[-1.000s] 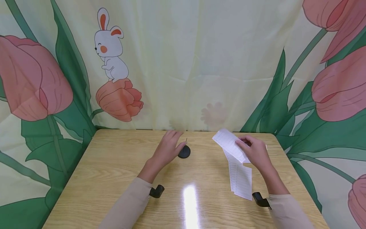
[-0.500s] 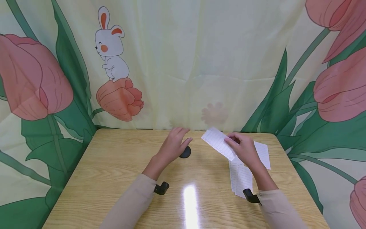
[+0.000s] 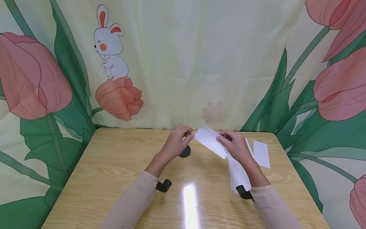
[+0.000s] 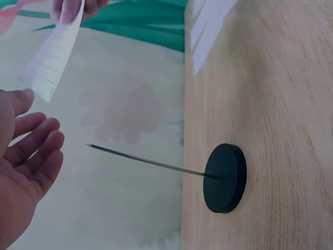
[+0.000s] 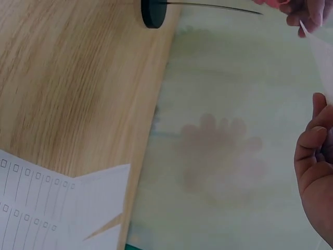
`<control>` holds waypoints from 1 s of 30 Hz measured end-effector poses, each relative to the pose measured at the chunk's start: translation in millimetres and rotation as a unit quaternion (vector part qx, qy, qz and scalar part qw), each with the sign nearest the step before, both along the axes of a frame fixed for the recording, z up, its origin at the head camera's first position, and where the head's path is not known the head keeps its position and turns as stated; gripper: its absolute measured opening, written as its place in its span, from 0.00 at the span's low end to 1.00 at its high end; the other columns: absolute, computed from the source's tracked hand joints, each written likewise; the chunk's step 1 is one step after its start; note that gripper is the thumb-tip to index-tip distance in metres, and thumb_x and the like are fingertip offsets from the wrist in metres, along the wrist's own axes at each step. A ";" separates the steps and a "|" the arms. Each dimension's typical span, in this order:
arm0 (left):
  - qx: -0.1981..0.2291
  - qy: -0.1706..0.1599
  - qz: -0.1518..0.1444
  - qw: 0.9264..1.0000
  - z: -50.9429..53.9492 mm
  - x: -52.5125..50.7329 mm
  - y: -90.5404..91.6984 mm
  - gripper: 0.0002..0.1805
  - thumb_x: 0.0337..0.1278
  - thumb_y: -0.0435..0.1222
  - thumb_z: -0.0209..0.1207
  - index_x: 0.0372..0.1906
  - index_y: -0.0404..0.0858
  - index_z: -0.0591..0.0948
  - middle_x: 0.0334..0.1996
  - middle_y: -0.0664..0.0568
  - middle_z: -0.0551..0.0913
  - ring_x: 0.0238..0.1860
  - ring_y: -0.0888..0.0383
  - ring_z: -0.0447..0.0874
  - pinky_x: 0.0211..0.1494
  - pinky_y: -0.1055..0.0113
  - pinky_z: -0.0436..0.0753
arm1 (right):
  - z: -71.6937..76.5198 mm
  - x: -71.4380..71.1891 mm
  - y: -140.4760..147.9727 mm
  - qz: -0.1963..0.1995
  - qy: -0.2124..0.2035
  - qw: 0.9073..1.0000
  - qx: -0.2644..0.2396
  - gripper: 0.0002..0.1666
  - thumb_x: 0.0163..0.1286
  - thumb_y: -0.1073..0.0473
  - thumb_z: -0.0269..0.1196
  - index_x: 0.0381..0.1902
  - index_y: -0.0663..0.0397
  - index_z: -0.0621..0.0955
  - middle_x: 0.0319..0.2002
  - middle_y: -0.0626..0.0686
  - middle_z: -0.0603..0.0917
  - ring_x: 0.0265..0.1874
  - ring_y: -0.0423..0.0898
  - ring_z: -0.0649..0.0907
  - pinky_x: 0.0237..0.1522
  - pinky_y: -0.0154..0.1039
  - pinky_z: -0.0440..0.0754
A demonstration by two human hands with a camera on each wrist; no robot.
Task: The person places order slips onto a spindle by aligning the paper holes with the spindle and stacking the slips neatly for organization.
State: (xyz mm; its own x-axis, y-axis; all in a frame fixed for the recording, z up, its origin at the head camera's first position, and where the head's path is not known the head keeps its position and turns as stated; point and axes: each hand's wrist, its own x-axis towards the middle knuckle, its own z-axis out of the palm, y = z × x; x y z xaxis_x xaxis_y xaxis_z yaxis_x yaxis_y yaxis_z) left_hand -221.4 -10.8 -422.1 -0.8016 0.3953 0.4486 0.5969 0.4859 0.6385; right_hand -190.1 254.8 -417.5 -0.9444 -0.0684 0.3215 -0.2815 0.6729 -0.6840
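Pinched between the right hand's (image 3: 235,146) thumb and fingers, a printed white slip (image 3: 211,141) is raised above the table, slanting toward the left hand (image 3: 175,143). The left hand's fingers are loosely bent and apart from the thumb, close to the slip's left corner, with no grip visible in the left wrist view. Under the left hand stands a round black base (image 3: 185,151); in the left wrist view a thin metal spike (image 4: 145,160) rises from this base (image 4: 223,178), with no paper on it.
Overlapping printed slips (image 3: 237,173) lie on the wooden table (image 3: 114,168) below the right forearm. Another slip (image 3: 261,154) lies farther right, beside a partly hidden one. A floral curtain (image 3: 171,63) hangs behind the table's back edge.
The right hand has moved left with its slip, uncovering slips on the right. The left hand has shifted slightly right, bringing it close to the slip's corner.
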 end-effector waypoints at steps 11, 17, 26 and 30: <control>0.088 -0.069 0.022 0.993 -0.3 -3.6 1.1 0.05 0.69 0.32 0.64 0.43 0.34 0.88 0.35 0.48 0.88 0.32 0.59 0.81 0.38 0.69 0.82 | 0.7 -2.3 -14.9 0.014 -0.007 0.999 -0.030 0.10 0.72 0.58 0.69 0.45 0.58 0.87 0.36 0.56 0.89 0.32 0.46 0.83 0.34 0.31 0.79; 0.104 -0.080 0.031 0.991 0.7 -3.1 0.5 0.05 0.69 0.32 0.64 0.40 0.34 0.87 0.31 0.48 0.86 0.30 0.59 0.79 0.35 0.71 0.79 | -0.9 -2.8 -19.0 0.009 -0.001 0.999 -0.038 0.10 0.71 0.58 0.69 0.45 0.58 0.87 0.37 0.56 0.90 0.33 0.46 0.84 0.34 0.31 0.79; 0.114 -0.121 0.039 0.985 -0.2 -4.8 -3.5 0.05 0.68 0.33 0.64 0.40 0.34 0.86 0.30 0.49 0.84 0.31 0.58 0.78 0.36 0.71 0.78 | -2.9 -2.9 -21.5 0.009 -0.003 1.000 -0.025 0.10 0.72 0.58 0.69 0.46 0.58 0.87 0.40 0.56 0.90 0.35 0.47 0.85 0.36 0.33 0.81; 0.111 -0.130 0.044 0.984 -0.4 -8.0 -5.1 0.05 0.69 0.32 0.63 0.40 0.34 0.86 0.31 0.49 0.83 0.32 0.57 0.77 0.36 0.70 0.77 | -4.6 -2.0 -19.6 0.010 -0.008 1.000 -0.014 0.11 0.72 0.59 0.68 0.47 0.59 0.86 0.42 0.58 0.90 0.33 0.47 0.85 0.34 0.34 0.81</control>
State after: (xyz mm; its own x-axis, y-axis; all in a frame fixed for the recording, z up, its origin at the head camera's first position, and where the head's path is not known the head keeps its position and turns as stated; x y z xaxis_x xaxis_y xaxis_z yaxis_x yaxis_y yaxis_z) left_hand -229.4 -15.9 -422.5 -0.9273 0.2347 0.2918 0.3616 0.3590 0.8604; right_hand -192.1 235.2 -422.1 -0.9480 -0.0782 0.3086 -0.2837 0.6473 -0.7075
